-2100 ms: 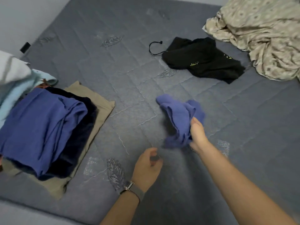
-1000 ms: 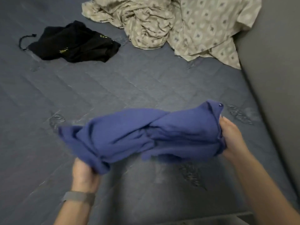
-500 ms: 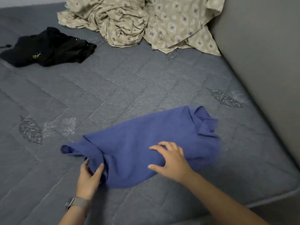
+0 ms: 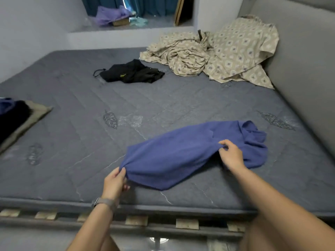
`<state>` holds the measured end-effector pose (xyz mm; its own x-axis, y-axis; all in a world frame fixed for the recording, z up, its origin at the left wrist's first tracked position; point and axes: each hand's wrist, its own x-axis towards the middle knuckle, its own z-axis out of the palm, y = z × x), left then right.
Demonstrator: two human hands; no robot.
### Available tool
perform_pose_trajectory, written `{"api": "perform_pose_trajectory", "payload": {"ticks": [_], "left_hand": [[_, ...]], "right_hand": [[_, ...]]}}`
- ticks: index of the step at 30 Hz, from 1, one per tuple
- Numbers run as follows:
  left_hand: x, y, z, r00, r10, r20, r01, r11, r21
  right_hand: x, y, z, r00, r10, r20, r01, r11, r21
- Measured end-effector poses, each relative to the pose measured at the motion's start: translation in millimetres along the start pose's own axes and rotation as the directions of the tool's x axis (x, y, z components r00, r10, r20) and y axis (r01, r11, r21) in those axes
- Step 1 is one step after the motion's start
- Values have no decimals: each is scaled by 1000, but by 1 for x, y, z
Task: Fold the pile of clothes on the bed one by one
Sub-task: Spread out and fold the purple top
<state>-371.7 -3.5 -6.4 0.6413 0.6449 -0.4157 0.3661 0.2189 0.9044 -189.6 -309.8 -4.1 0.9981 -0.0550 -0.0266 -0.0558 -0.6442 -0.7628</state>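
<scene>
Half a second ago my right hand lay flat on the blue shirt and the left was tucking its end; now both pinch cloth and lift an edge — so I judge the smoothing done and the first fold begun. Left fingers are curled on the shirt's near-left corner, right fingers pinched on a ridge mid-shirt. The shirt lies on the mattress near its front edge — black garment unfolded beyond.
</scene>
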Motion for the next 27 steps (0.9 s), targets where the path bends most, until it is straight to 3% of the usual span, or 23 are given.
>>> {"api": "perform_pose_trajectory", "payload": {"ticks": [5,9,11,13,14,15,17,18,20,25,27], "left_hand": [[-39,25,-14,996,88,15,-88,996,2],[-61,36,-18,996,19,92,2,975,-221],[-62,43,-18,993,20,120,28,921,-388],[-61,50,-14,982,55,180,38,879,-475],[-66,55,-9,971,46,233,60,902,-427],[-65,53,-4,963,11,270,66,959,-276],[-64,40,8,960,-3,280,-55,978,199],[-59,27,15,968,37,250,-144,893,426],[-50,-2,30,955,92,281,-263,696,668],[-40,-58,46,826,246,507,-544,112,832],[-32,-60,51,835,226,502,-525,53,849]], "right_hand": [[-29,-23,-32,999,39,-6,-37,979,200],[-54,-13,-39,983,154,105,-183,896,406],[-65,-1,-41,976,72,204,-153,896,417],[-74,13,-42,948,-68,312,-31,952,305],[-76,22,-40,930,-122,348,40,972,234],[-76,32,-36,919,-149,364,87,979,183],[-75,50,-30,945,-103,311,67,990,123],[-71,58,-29,970,-47,239,19,993,118],[-59,62,-31,993,74,96,-87,987,139],[-34,58,-35,985,155,-71,-150,985,81],[-23,65,-35,956,287,-58,-286,958,27]]}}
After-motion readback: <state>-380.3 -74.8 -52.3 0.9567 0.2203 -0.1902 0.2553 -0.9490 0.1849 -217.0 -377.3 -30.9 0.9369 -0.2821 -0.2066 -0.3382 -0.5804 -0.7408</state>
